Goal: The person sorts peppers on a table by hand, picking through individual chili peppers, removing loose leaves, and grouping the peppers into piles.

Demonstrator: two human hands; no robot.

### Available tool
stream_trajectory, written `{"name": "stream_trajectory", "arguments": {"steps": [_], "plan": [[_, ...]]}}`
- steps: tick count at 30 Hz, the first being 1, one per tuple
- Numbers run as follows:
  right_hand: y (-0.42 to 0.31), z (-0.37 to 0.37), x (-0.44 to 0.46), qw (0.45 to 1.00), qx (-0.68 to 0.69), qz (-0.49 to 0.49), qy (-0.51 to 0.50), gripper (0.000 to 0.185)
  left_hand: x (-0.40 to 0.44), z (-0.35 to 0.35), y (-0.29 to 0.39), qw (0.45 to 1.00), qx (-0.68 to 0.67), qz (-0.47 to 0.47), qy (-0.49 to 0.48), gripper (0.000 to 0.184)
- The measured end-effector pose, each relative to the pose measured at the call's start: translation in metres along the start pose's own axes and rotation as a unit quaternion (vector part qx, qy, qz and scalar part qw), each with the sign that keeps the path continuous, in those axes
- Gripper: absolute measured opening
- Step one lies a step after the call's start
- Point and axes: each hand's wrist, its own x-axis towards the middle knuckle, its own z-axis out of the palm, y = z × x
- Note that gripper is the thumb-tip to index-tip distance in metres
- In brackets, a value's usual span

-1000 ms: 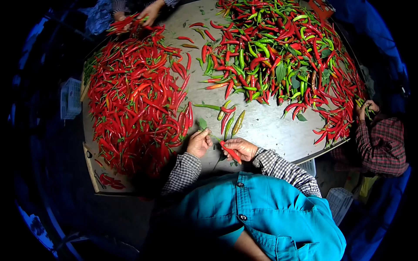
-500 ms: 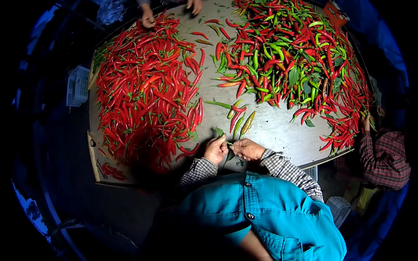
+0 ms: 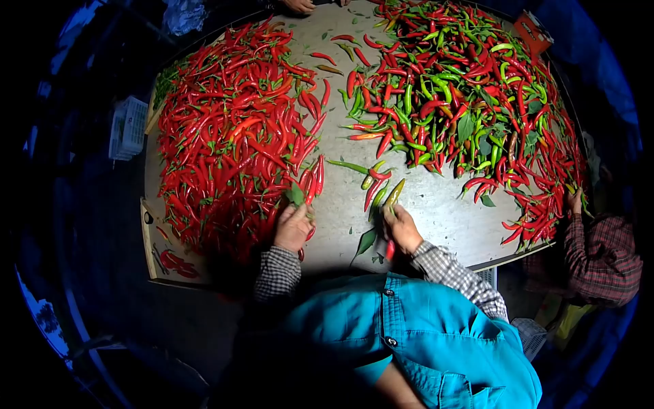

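Observation:
My left hand (image 3: 293,228) is closed at the edge of the red chili pile (image 3: 231,150), with a green leaf (image 3: 296,194) sticking up from its fingertips. My right hand (image 3: 405,230) is closed over the bare board; the tip of a red chili pepper (image 3: 390,250) pokes out beneath it. Its fingers meet the lower end of an olive-green chili pepper (image 3: 394,193); whether they grip that one too, I cannot tell. Beside them lie a green chili (image 3: 379,198), a red chili (image 3: 371,195) and a dark leaf (image 3: 366,241).
A mixed heap of red and green chilies (image 3: 463,95) covers the board's (image 3: 436,204) right side. Another person's hand (image 3: 575,201) touches its right edge; a further person's hand (image 3: 298,5) is at the far edge. A pale crate (image 3: 128,128) stands left.
My hands have parted: the left moved left to the red pile with a leaf, the right slightly up and right to the olive-green chili. The far person's hands drew back.

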Motion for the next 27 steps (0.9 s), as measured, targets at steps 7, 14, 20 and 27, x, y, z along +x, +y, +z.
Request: {"name": "stream_trajectory", "arguments": {"steps": [7,14,20,27], "plan": [[-0.01,0.045,0.057,0.88,-0.402,-0.241,-0.08,0.05,-0.026,-0.007,-0.03,0.978,0.149,-0.125,-0.075,0.006],[-0.041,0.0,0.093,0.73,-0.605,-0.251,0.195,0.022,-0.023,-0.024,-0.048,0.985,0.075,-0.14,-0.072,0.002],[-0.026,-0.056,0.101,0.836,-0.469,-0.248,0.136,0.023,-0.012,-0.004,-0.054,0.982,0.022,-0.171,-0.076,0.004],[-0.042,-0.044,0.057,0.793,-0.459,-0.367,0.162,0.027,0.006,0.001,-0.061,0.956,0.251,-0.128,0.086,0.025]]}}
